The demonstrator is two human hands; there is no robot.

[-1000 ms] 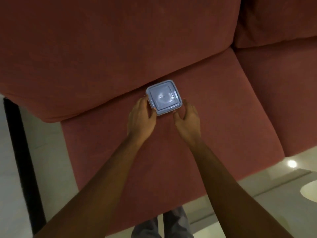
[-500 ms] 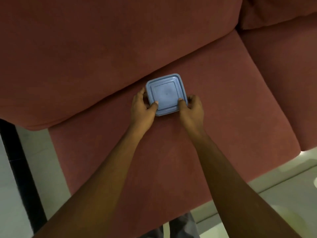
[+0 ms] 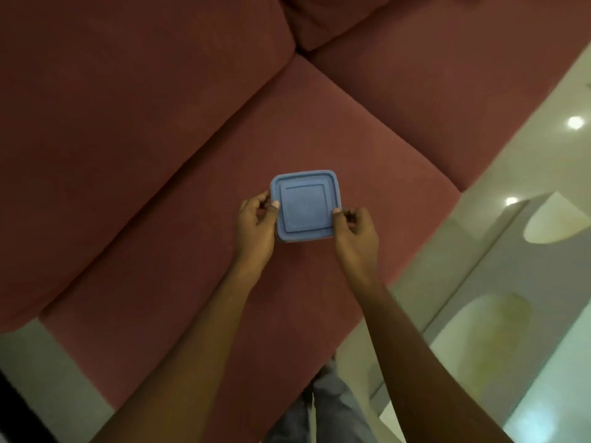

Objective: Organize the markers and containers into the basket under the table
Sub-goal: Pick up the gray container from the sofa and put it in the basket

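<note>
Container: we see one square blue container (image 3: 305, 207) from above, its lid (image 3: 303, 190) on and facing us, corners rounded, with a raised square frame in the middle.

Where it is: it sits in the middle of our view, over the red sofa seat (image 3: 192, 282), a little in front of the seam where the seat meets the backrest (image 3: 112, 107). We cannot tell whether its base touches the seat or is held just clear of it.

Left hand: our left hand (image 3: 256, 225) grips the container's left side. The thumb (image 3: 275, 204) lies on the lid's left edge and the fingers curl round the side wall.

Right hand: our right hand (image 3: 356, 231) grips the right side the same way, with the thumb (image 3: 336, 212) on the lid's right edge and the fingers curled at the wall.

Hands together: they are apart, with the container clamped between them, one at each side and both at the half nearer to us.

Arms: both forearms are bare and reach up from the bottom of the view, the left (image 3: 192, 346) from the lower left and the right (image 3: 415, 346) from the lower right.

Sofa: a second seat (image 3: 431, 91) lies to the right of the first, a seam between them.

Floor: a pale glossy floor (image 3: 499, 251) shows at the right and lower left, with two bright light spots (image 3: 575, 123) reflected in it.

Legs: grey trousers (image 3: 329, 414) show at the bottom edge, just in front of the seat.
</note>
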